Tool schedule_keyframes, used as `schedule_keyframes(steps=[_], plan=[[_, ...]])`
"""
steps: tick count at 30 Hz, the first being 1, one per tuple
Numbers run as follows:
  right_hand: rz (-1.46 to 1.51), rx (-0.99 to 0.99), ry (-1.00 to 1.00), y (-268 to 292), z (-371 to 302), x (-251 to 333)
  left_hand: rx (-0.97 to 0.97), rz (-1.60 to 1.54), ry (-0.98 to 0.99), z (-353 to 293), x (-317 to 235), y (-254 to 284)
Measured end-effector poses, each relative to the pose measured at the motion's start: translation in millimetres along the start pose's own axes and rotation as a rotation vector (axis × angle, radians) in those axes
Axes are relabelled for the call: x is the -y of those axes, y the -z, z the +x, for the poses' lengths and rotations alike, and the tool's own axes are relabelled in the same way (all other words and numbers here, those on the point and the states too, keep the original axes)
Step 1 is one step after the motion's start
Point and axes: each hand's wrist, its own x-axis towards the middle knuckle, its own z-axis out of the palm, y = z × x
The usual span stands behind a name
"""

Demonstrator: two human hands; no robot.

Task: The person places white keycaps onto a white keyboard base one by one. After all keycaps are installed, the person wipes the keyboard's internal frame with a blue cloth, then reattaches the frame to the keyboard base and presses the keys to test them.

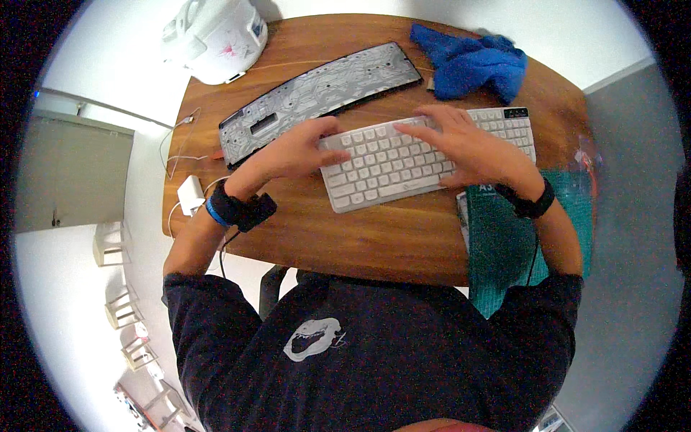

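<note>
A white keyboard [392, 162] lies slightly tilted in the middle of the wooden table, its keys facing up. At its left end my left hand [306, 150] grips the edge, thumb over the nearest keys and fingers round the far corner. My right hand [479, 147] spans the right part of the keyboard from far edge to near edge, hiding some of its keys. Beyond both hands lies a long grey panel [324, 93] with circuit-like tracks and a dark rectangular cutout, set at a slant.
A bunched blue cloth [479, 65] lies at the far right. A white rice cooker [223, 43] stands at the far left, with a white adapter [191, 196] and cables along the left edge. A green cutting mat [504, 230] overhangs the near right edge.
</note>
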Motion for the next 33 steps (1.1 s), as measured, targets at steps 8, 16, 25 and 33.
schedule_keyframes(steps=[8, 16, 25, 33], plan=[[-0.003, -0.08, -0.316, 25.6, -10.0, -69.5, -0.105, -0.259, 0.107, -45.6, 19.8, 53.0], [0.446, -0.097, -0.573, 24.1, -18.3, -102.9, -0.254, -0.433, 0.211, -83.5, 43.0, 92.1], [0.542, -0.1, -0.539, 11.2, 12.8, -112.2, -0.3, -0.416, 0.286, -96.1, 76.4, 114.3], [0.651, -0.016, -0.578, 1.9, 37.7, -124.1, -0.464, 0.038, 0.15, -99.6, 79.2, 113.4]])
